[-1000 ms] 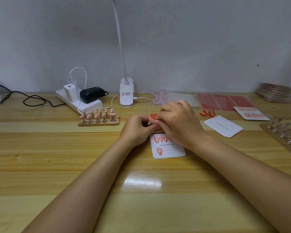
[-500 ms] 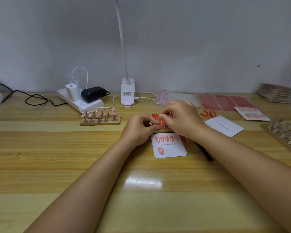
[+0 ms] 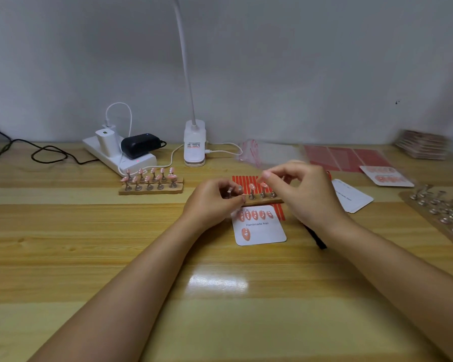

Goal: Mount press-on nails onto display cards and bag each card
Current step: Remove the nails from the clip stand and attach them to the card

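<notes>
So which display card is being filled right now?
Start at the white lamp base by the wall and come straight toward the hands. The card lies flat just below them. Unlike the blank card to its right, it carries six pink nails.

Right-edge card stack (image 3: 423,144) — motion-blurred

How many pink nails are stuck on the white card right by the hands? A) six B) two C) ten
A: the white card shows five nails in its top row and one nail below on the left, making six.
</notes>
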`<state>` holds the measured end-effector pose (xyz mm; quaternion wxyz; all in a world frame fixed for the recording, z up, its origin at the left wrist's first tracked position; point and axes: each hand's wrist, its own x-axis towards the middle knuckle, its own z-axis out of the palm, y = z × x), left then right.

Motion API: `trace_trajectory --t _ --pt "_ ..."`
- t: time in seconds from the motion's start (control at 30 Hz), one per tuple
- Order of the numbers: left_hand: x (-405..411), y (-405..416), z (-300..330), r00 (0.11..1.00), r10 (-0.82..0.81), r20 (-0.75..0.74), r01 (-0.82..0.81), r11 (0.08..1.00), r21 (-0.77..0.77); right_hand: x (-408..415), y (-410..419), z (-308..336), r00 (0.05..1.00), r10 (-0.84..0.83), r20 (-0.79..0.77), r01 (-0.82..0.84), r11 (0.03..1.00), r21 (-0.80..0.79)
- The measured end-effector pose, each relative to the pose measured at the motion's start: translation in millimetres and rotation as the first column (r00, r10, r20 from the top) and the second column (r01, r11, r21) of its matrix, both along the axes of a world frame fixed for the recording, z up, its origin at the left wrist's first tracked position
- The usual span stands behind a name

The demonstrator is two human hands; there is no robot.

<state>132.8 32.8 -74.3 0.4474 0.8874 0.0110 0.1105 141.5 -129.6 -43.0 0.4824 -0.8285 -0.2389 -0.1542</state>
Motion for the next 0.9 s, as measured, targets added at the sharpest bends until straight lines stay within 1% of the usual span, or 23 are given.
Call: trace_trajectory --t 0.1,0.17,0.2,0.27,0.33,0.4,0.5,0.6,0.67,0.73,0.8,0.9 --pt "-1 -1 1 1.000 -0.011 0.004 0.011 1.000 -0.019 -12 -9 -8 1.000 0.000 -0.025 0.001 0.999 0.046" --pt "-3 -3 2 0.999 -0.017 0.040 0.019 0.998 -0.052 -20 -12 -15 1.000 0.011 0.015 -0.011 1.000 0.014" --pt "-3 -4 1 0.997 -0.003 0.079 0.006 0.999 -0.032 -23 -12 -19 0.999 0.015 0.048 -0.014 1.000 -0.020" --pt "-6 -6 0 0.974 0.067 0.218 -0.084 0.994 0.066 -27 -14 -27 0.994 0.013 0.111 -0.003 0.996 -0.088" --pt "-11 -8 2 0.920 0.103 0.379 -0.168 0.976 0.142 -28 -14 -32 0.986 0.010 0.167 0.014 0.990 -0.141" --pt "-17 -10 5 0.870 0.053 0.490 -0.186 0.956 0.228 -29 -14 -33 0.968 0.024 0.250 0.029 0.978 -0.207" --pt "-27 -13 11 0.824 -0.041 0.566 -0.167 0.936 0.311 -32 -13 -34 0.939 0.039 0.341 0.070 0.951 -0.301" --pt "-38 -10 16 0.818 -0.157 0.553 -0.045 0.941 0.335 -34 -13 -34 0.920 0.048 0.389 0.096 0.935 -0.342" --pt "-46 -6 15 0.851 -0.258 0.457 0.085 0.927 0.364 -34 -13 -35 0.916 0.052 0.398 0.098 0.932 -0.349" --pt "-53 -3 10 0.889 -0.313 0.334 0.179 0.909 0.377 -33 -14 -35 0.924 0.056 0.378 0.086 0.933 -0.348" --pt "-57 0 3 0.904 -0.325 0.278 0.216 0.908 0.358 -33 -14 -36 0.931 0.063 0.359 0.073 0.932 -0.354" --pt "-60 3 -5 0.918 -0.321 0.232 0.218 0.898 0.383 -33 -14 -36 0.932 0.081 0.353 0.063 0.923 -0.379"
